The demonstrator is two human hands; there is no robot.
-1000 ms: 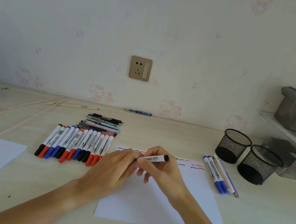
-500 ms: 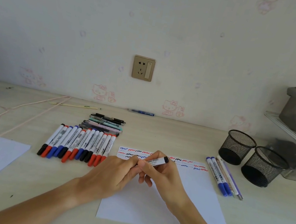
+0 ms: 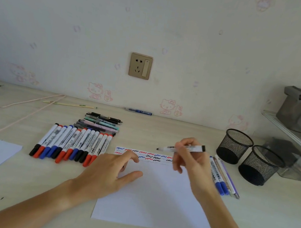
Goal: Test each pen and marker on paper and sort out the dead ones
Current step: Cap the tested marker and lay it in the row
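Hands have split since a second ago: right hand (image 3: 190, 160) now holds the marker (image 3: 183, 148) alone, uncapped, tip aimed left just above the paper (image 3: 154, 198). Left hand (image 3: 116, 169) lies loose and spread on the paper's left edge, probably pinning it for the test stroke; can't see the cap. Squiggles (image 3: 143, 154) fill the top strip. Barrel print is too small to read.

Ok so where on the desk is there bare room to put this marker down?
Bare desk lies between the paper and the wall, right of the pens, up to the mesh cups. Crowded: the marker row left of the paper, and the tested pens on its right.
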